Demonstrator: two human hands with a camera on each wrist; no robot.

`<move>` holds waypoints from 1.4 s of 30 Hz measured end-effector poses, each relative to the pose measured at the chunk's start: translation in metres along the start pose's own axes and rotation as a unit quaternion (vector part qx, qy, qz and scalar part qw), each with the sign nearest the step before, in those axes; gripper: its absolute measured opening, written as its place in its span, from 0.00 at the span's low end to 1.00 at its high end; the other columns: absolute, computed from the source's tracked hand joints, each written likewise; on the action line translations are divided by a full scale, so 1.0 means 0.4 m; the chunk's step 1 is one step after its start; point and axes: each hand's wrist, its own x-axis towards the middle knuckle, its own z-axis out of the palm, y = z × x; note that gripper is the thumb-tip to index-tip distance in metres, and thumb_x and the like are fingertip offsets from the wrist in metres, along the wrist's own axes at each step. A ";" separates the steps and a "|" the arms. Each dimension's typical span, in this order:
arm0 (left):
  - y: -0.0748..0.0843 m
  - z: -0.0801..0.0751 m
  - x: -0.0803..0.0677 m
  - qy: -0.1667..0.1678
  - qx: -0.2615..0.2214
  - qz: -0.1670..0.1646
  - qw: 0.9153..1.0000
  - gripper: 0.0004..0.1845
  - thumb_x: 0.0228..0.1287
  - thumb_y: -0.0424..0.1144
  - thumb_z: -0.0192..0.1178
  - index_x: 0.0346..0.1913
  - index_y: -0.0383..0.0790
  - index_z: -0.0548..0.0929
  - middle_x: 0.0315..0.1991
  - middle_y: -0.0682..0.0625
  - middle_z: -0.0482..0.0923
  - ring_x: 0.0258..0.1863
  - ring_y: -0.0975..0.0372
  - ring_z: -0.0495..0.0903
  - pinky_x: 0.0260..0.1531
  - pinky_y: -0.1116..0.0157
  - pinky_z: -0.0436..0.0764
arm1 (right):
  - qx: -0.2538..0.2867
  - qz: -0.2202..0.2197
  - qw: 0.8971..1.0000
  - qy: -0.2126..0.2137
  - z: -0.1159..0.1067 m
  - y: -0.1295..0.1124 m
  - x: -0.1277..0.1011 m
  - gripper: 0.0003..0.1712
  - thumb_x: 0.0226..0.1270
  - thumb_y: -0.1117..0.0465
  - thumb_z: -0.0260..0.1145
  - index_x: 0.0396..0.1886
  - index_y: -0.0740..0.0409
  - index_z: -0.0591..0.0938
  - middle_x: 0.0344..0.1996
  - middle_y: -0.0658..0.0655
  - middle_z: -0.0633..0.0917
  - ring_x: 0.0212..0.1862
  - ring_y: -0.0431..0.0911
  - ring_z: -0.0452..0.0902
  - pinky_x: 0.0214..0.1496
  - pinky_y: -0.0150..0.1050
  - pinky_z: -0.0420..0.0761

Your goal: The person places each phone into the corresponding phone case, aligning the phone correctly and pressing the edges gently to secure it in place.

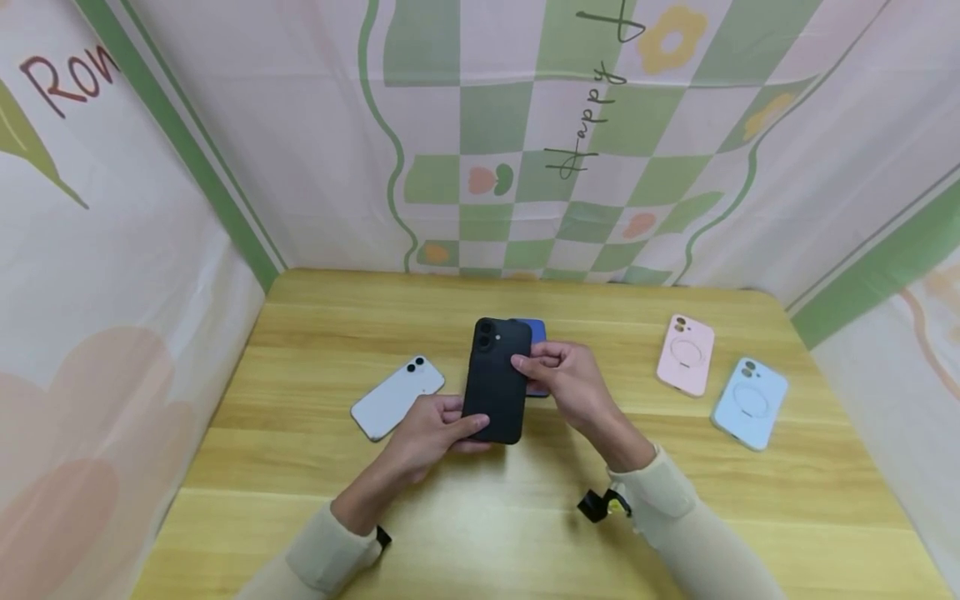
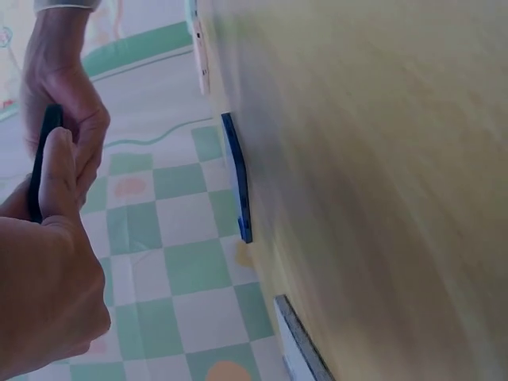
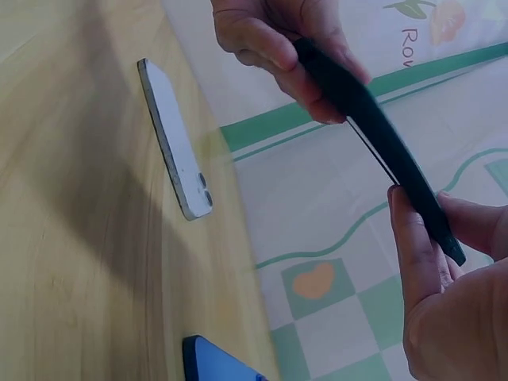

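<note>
Above the middle of the table, both hands hold a black phone, its camera side facing up. My left hand grips its lower left corner, thumb on the back. My right hand pinches the upper right edge between thumb and fingers. In the right wrist view the phone appears edge-on, with a thin bright line along its underside. A blue phone or case lies on the table behind it, partly hidden. Left of the held phone lies a white phone, camera side up.
At the right of the wooden table lie a pink phone case and a light blue phone case, side by side, each with a ring mark. Patterned cloth hangs behind the table and at both sides.
</note>
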 end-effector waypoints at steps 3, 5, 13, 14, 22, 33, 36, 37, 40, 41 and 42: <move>0.003 0.002 -0.003 -0.007 0.001 -0.001 1.000 0.22 0.76 0.29 0.64 0.66 0.21 0.77 0.57 0.31 0.85 0.54 0.44 0.88 0.50 0.57 0.89 | 0.005 0.011 1.000 -0.002 -0.003 0.000 -0.002 0.07 0.74 0.66 0.71 0.43 0.68 0.86 0.33 0.54 0.93 0.36 0.44 0.91 0.41 0.39 0.92; 0.003 0.001 -0.004 -0.011 0.002 -0.001 1.000 0.22 0.76 0.29 0.64 0.67 0.22 0.77 0.57 0.31 0.85 0.54 0.44 0.88 0.50 0.57 0.89 | 0.009 0.015 1.000 -0.004 -0.004 0.000 -0.003 0.07 0.74 0.66 0.71 0.43 0.68 0.86 0.33 0.54 0.93 0.36 0.45 0.91 0.41 0.40 0.92; -0.007 -0.004 0.000 -0.015 0.003 0.002 1.000 0.21 0.76 0.30 0.64 0.65 0.20 0.78 0.57 0.29 0.84 0.54 0.44 0.88 0.51 0.57 0.89 | 0.022 0.011 1.000 -0.014 -0.005 0.009 -0.004 0.07 0.73 0.69 0.71 0.43 0.71 0.86 0.34 0.55 0.93 0.36 0.44 0.91 0.41 0.41 0.92; -0.007 -0.005 0.000 -0.014 0.004 0.000 1.000 0.21 0.76 0.30 0.64 0.65 0.20 0.78 0.57 0.29 0.84 0.54 0.44 0.88 0.51 0.57 0.89 | 0.023 0.010 1.000 -0.013 -0.004 0.010 -0.004 0.06 0.73 0.69 0.71 0.42 0.71 0.85 0.33 0.55 0.93 0.36 0.44 0.91 0.42 0.41 0.92; -0.008 -0.008 0.003 -0.007 0.018 -0.011 1.000 0.20 0.76 0.31 0.64 0.63 0.21 0.80 0.55 0.30 0.86 0.53 0.45 0.89 0.51 0.57 0.89 | 0.022 0.001 1.000 -0.016 0.001 0.015 -0.009 0.04 0.73 0.71 0.70 0.39 0.70 0.85 0.32 0.54 0.93 0.36 0.43 0.91 0.42 0.41 0.92; 0.000 -0.032 0.009 0.058 0.077 0.015 0.995 0.13 0.74 0.35 0.68 0.52 0.26 0.86 0.44 0.40 0.91 0.40 0.62 0.88 0.42 0.64 0.89 | -0.009 0.019 0.999 -0.035 0.010 0.031 -0.021 0.07 0.72 0.68 0.72 0.40 0.71 0.86 0.32 0.54 0.93 0.36 0.42 0.90 0.43 0.41 0.92; 0.001 -0.038 0.009 0.070 0.079 0.012 0.994 0.14 0.74 0.35 0.68 0.53 0.27 0.86 0.46 0.40 0.91 0.41 0.61 0.88 0.44 0.61 0.90 | -0.027 0.033 0.998 -0.038 0.014 0.038 -0.026 0.07 0.72 0.67 0.73 0.40 0.69 0.86 0.32 0.53 0.92 0.35 0.41 0.88 0.43 0.40 0.91; 0.001 -0.040 0.009 0.072 0.079 0.011 0.994 0.14 0.74 0.35 0.68 0.53 0.27 0.86 0.46 0.40 0.91 0.42 0.61 0.89 0.44 0.61 0.91 | -0.033 0.038 0.998 -0.039 0.015 0.041 -0.028 0.07 0.72 0.66 0.73 0.39 0.68 0.86 0.32 0.53 0.92 0.34 0.40 0.87 0.43 0.40 0.91; -0.002 -0.044 0.009 0.075 0.072 0.005 0.995 0.13 0.73 0.33 0.68 0.53 0.26 0.86 0.46 0.39 0.91 0.42 0.60 0.89 0.45 0.60 0.91 | -0.042 0.048 0.997 -0.046 0.021 0.052 -0.034 0.07 0.72 0.66 0.73 0.38 0.67 0.85 0.30 0.52 0.91 0.33 0.40 0.86 0.42 0.40 0.91; -0.004 -0.045 0.008 0.076 0.069 0.002 0.995 0.13 0.73 0.32 0.68 0.53 0.26 0.86 0.46 0.39 0.91 0.42 0.60 0.90 0.45 0.60 0.91 | -0.043 0.049 0.997 -0.050 0.023 0.056 -0.036 0.07 0.71 0.65 0.74 0.38 0.67 0.85 0.30 0.52 0.91 0.33 0.40 0.86 0.42 0.40 0.91; -0.006 -0.047 0.008 0.075 0.068 0.002 0.995 0.13 0.73 0.32 0.68 0.53 0.25 0.86 0.46 0.38 0.91 0.42 0.60 0.90 0.44 0.60 0.91 | -0.043 0.052 0.996 -0.052 0.025 0.060 -0.039 0.07 0.71 0.66 0.74 0.38 0.66 0.85 0.30 0.52 0.91 0.34 0.40 0.86 0.42 0.40 0.91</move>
